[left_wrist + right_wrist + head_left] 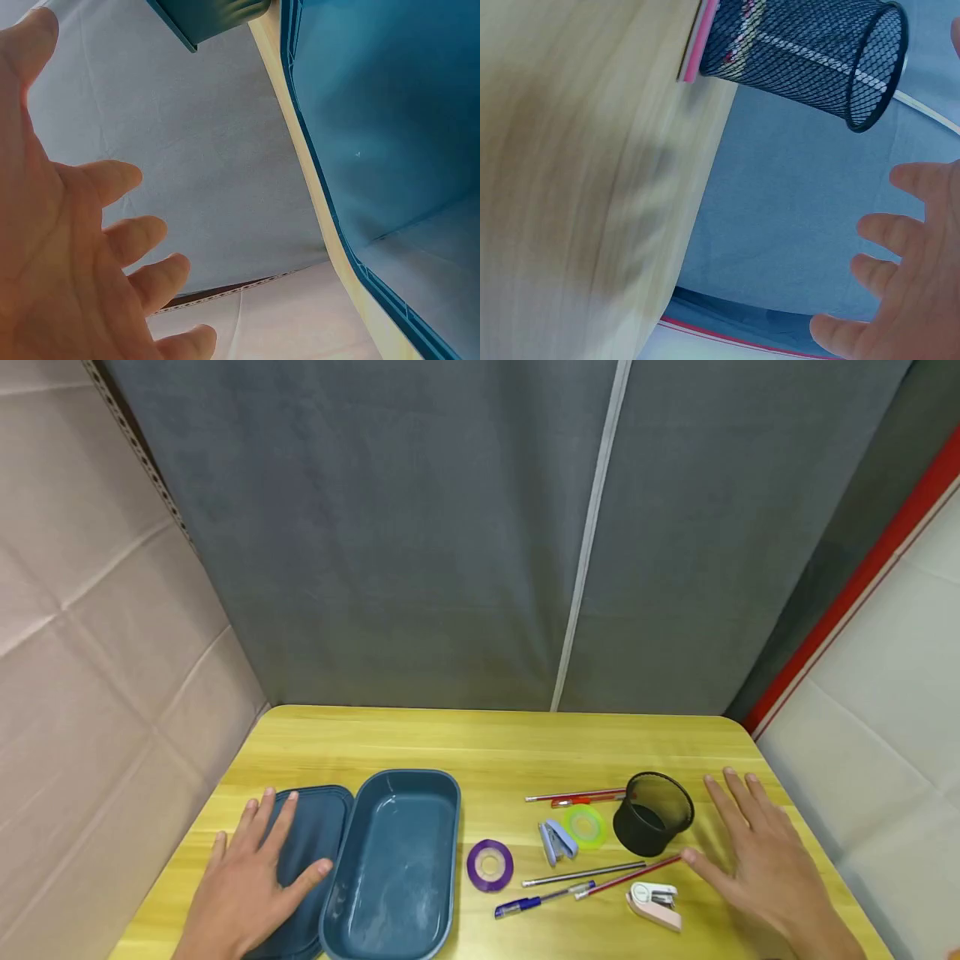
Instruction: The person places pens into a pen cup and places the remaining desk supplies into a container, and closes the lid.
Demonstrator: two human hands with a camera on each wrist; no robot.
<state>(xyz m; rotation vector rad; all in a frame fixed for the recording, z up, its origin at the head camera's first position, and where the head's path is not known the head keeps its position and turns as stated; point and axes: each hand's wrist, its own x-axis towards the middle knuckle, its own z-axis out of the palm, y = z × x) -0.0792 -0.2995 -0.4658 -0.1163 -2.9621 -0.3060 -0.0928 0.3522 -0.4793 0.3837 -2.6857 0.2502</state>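
Observation:
My left hand (243, 881) hovers with spread fingers above a dark blue lid (315, 827), apart from it in the left wrist view. Beside the lid, partly over its edge, is an open blue rectangular container (397, 868). On the right, my right hand (776, 864) is held above the table, fingers spread, holding nothing. Nearest to it stands a black mesh pen holder (641, 835), upright; the right wrist view shows the pen holder (802, 60) apart from the fingers.
Between container and pen holder lie a purple tape roll (475, 865), a green tape roll (595, 828), a light blue staple remover (557, 843), a blue pen (521, 905), a red pen (570, 802), several pencils (585, 873) and a pale pink stapler (648, 903). A grey curtain (412, 568) hangs behind the table.

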